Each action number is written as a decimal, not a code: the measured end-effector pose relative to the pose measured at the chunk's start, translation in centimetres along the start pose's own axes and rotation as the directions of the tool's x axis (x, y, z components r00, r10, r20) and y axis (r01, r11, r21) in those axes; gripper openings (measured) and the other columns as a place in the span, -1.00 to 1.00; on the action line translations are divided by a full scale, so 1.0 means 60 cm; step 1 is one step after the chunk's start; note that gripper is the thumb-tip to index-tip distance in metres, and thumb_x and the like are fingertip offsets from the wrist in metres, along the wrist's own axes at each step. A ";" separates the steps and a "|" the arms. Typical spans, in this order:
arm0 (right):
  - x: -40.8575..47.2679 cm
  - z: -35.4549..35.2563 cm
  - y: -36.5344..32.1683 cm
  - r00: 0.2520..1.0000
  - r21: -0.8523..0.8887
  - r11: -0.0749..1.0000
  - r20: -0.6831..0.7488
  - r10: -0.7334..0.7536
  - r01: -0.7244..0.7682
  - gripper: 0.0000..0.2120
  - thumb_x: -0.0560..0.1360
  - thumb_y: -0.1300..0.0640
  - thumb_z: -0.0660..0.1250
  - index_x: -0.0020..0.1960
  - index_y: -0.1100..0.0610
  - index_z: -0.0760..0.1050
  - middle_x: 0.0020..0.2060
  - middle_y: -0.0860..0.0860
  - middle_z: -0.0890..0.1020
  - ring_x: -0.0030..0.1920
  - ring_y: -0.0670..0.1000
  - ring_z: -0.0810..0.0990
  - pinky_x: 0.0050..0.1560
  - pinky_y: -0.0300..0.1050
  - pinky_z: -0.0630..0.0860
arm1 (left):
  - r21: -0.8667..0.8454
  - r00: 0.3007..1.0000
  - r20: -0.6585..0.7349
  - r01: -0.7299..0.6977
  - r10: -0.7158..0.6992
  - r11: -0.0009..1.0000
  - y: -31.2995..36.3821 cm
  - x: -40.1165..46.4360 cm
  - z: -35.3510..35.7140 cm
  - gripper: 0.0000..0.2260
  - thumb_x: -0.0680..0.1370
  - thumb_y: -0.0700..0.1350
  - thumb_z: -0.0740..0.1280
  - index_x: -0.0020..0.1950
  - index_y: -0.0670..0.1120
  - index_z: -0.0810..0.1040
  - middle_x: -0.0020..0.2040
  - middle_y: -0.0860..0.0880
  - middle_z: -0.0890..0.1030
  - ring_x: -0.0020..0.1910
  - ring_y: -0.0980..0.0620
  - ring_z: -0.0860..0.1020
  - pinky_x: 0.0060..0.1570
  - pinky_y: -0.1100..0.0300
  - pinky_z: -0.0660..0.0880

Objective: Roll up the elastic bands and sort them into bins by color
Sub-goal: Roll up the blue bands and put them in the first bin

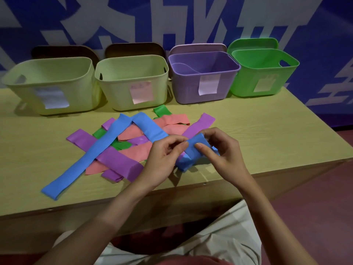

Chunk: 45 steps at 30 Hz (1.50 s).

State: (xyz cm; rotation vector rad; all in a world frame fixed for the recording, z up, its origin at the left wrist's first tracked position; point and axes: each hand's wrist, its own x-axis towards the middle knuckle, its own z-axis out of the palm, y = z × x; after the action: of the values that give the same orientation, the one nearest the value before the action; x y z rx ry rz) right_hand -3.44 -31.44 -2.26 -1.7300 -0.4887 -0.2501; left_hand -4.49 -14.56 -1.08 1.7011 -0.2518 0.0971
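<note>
I see a pale wooden table [267,119], a blue wall with white shapes [172,20] behind it, and reddish floor [324,207] at right.

Two bare forearms reach up from the bottom of the frame and converge just right of centre. The left hand [164,155] comes in from the lower left, its wrist bent slightly, fingers curled inward with thumb and forefinger pinching the left edge of a partly rolled blue elastic band [193,150]. The right hand [221,148] comes in from the lower right, palm turned toward the left hand, thumb pressed on the front of the same band and fingers curled round its back. The two hands sit close together, fingertips nearly meeting, both raised slightly above the surface beneath them
</note>
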 end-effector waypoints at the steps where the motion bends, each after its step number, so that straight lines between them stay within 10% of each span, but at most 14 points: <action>1: 0.001 0.001 0.000 1.000 0.010 1.000 0.012 0.009 -0.009 -0.79 0.49 0.27 0.40 0.05 0.03 0.55 -0.20 -0.04 0.60 -0.19 -0.05 0.53 -0.15 -0.17 0.49 | -0.007 1.000 0.013 0.009 -0.009 1.000 -0.001 -0.001 -0.002 -0.85 0.57 -0.29 0.27 -0.04 -0.06 0.57 -0.16 0.03 0.59 -0.22 0.29 0.52 -0.13 0.38 0.46; 14: 0.018 0.042 -0.008 1.000 0.021 1.000 0.011 0.004 -0.005 -0.89 0.46 0.20 0.40 -0.11 0.01 0.54 -0.27 -0.10 0.60 -0.24 -0.13 0.52 -0.20 -0.19 0.49 | 0.236 0.982 -0.051 -0.167 0.183 0.957 -0.013 -0.021 -0.033 -0.82 0.55 -0.10 0.28 0.07 -0.15 0.57 -0.11 0.05 0.57 -0.11 0.19 0.52 -0.09 0.39 0.40; 24: 0.024 0.054 -0.010 0.997 0.036 0.999 0.072 -0.042 0.039 -0.67 0.48 0.33 0.40 0.20 0.09 0.52 -0.26 -0.10 0.56 -0.24 -0.16 0.50 -0.16 -0.30 0.45 | 0.401 0.958 -0.127 -0.188 0.257 0.897 -0.018 -0.022 -0.042 -0.85 0.59 -0.16 0.21 0.02 -0.18 0.54 -0.13 0.21 0.47 -0.11 0.28 0.45 -0.08 0.46 0.31; 31: 0.024 0.059 -0.006 0.998 0.013 0.998 0.027 -0.061 0.060 -0.96 0.46 0.09 0.38 -0.09 0.03 0.57 -0.24 -0.04 0.63 -0.21 0.11 0.58 -0.17 0.09 0.53 | 0.369 0.976 -0.061 -0.173 0.210 0.913 -0.017 -0.022 -0.040 -0.84 0.63 -0.17 0.15 -0.11 -0.06 0.46 -0.23 0.19 0.42 -0.17 0.24 0.43 -0.14 0.45 0.29; 45: 0.032 0.066 -0.010 0.996 0.070 0.997 0.078 -0.049 0.043 -0.66 0.46 0.33 0.41 0.22 0.17 0.52 -0.35 -0.13 0.47 -0.32 -0.18 0.39 -0.21 -0.30 0.39 | 0.316 0.985 -0.077 -0.124 0.156 0.941 -0.017 -0.023 -0.046 -0.75 0.62 -0.08 0.11 -0.13 -0.20 0.43 -0.30 0.11 0.36 -0.31 0.19 0.36 -0.27 0.38 0.25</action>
State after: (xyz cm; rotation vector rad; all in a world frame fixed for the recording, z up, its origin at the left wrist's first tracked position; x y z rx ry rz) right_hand -2.40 -27.18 -1.81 -1.6684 -0.5892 -0.1960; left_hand -5.36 -11.57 -1.97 1.9827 -0.2941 0.3432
